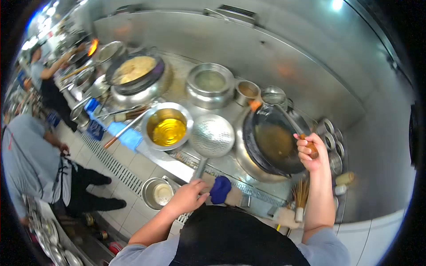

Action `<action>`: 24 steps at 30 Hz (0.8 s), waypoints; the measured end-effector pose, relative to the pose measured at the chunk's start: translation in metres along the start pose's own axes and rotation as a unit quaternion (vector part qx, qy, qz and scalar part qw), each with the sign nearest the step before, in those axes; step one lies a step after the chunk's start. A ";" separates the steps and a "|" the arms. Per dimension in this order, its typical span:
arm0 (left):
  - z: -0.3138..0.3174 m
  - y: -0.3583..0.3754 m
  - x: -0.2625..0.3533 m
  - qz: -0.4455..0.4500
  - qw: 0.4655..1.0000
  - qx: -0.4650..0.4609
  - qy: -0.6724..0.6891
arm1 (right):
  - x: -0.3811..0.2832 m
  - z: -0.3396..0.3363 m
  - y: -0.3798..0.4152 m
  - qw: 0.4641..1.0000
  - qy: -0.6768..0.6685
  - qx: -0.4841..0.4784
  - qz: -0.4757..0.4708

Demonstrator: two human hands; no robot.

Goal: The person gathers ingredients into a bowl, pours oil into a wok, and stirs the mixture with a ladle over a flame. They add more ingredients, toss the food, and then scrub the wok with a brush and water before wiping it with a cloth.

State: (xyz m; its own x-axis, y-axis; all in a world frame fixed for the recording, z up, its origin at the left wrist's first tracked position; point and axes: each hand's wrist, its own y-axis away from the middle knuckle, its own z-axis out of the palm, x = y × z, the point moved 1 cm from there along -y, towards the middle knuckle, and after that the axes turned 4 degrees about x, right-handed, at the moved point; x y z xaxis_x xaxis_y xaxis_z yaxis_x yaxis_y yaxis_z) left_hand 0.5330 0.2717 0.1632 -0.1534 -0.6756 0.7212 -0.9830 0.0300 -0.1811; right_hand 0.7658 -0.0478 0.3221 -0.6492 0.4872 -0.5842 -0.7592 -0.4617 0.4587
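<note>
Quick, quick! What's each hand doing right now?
Left hand: closed, holding the handle of the round metal strainer.
Right hand: closed, fingers wrapped round the wooden-handled ladle.

Wok [267, 117]: we have the ladle [290, 119] over it | left of it, our skimmer [212, 136], then the pot [156, 116] with liquid [169, 132] inside | behind-left, the stockpot [209, 102] | front-left, the cloth [220, 189] | front-right, the brush [300, 195] | right of it, the containers [328, 141]
</note>
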 end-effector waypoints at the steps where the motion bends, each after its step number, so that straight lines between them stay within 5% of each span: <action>1: 0.003 -0.006 0.006 0.016 1.000 -0.018 0.006 | -0.005 -0.009 0.008 0.998 0.052 0.046 0.002; 7: 0.015 -0.039 0.038 0.037 0.992 -0.114 0.046 | -0.012 -0.053 0.067 0.952 0.207 0.221 -0.036; 9: 0.024 -0.044 0.044 0.065 0.988 -0.126 0.065 | -0.015 -0.073 0.090 0.886 0.380 0.256 -0.070; 11: 0.028 -0.047 0.054 0.062 0.986 -0.132 0.085 | -0.013 -0.083 0.116 0.859 0.405 0.303 -0.076; 14: 0.044 -0.050 0.067 0.081 0.978 -0.158 0.109 | 0.003 -0.109 0.137 0.548 0.748 0.337 -0.163; 16: 0.064 -0.052 0.065 0.130 0.971 -0.175 0.099 | 0.032 -0.096 0.143 0.480 0.784 0.384 -0.091; 18: 0.066 -0.057 0.094 0.122 0.963 -0.198 0.134 | 0.066 -0.103 0.133 0.536 0.757 0.372 -0.021; 20: 0.072 -0.059 0.118 0.113 0.953 -0.205 0.193 | 0.107 -0.124 0.107 0.644 0.678 0.332 -0.125; 21: 0.076 -0.061 0.122 0.118 0.951 -0.215 0.187 | 0.126 -0.121 0.092 0.809 0.483 0.318 -0.108; 24: 0.083 -0.068 0.134 0.074 0.968 -0.165 0.175 | 0.150 -0.088 0.061 0.947 0.183 0.247 -0.092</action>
State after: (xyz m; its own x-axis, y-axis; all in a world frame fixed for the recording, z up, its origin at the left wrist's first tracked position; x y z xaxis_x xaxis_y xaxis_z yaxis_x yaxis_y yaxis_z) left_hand 0.5878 0.1182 0.2169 -0.2634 -0.3569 0.8963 -0.9172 0.3805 -0.1180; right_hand 0.6267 -0.0681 0.2037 -0.5137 0.1951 -0.8355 -0.8451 0.0532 0.5320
